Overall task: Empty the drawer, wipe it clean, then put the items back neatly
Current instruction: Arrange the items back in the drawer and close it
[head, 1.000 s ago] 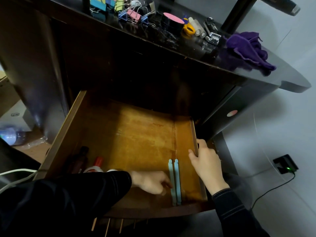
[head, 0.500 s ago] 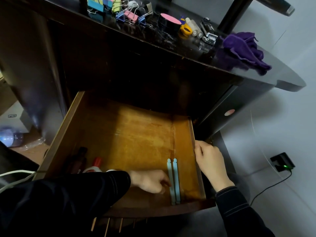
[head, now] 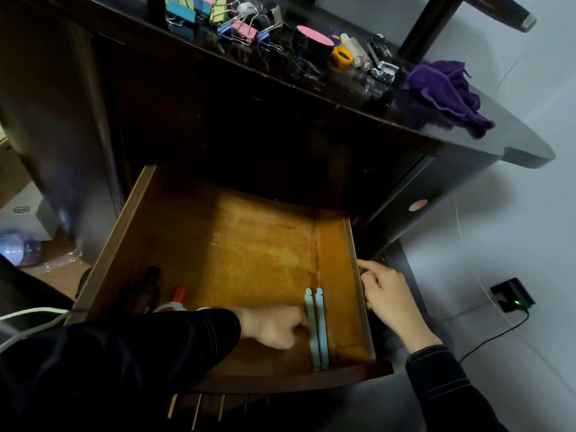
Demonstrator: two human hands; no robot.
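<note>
The wooden drawer (head: pixel 112 254) stands pulled out below the dark desk. Two light blue sticks (head: pixel 316 328) lie side by side near its right wall. My left hand (head: pixel 277 328) is inside the drawer, its fingers curled and pressed against the left stick; I see nothing in it. My right hand (head: pixel 386 294) is just outside the drawer's right wall, its fingers loosely bent and the index finger touching the rim. A dark bottle (head: pixel 146 291) and a red-capped glue bottle (head: pixel 177 299) lie at the front left, partly hidden by my sleeve.
On the desk top lie several coloured binder clips (head: pixel 218 17), a black roll with a pink top (head: pixel 311 40), small tubes (head: pixel 358 56), a metal stapler (head: pixel 381 63) and a purple cloth (head: pixel 445 92). A black charger (head: pixel 511 297) with a cable lies on the floor at the right.
My right hand has let go of the drawer's right wall and slid to its outer side. My left hand stays by the blue sticks.
</note>
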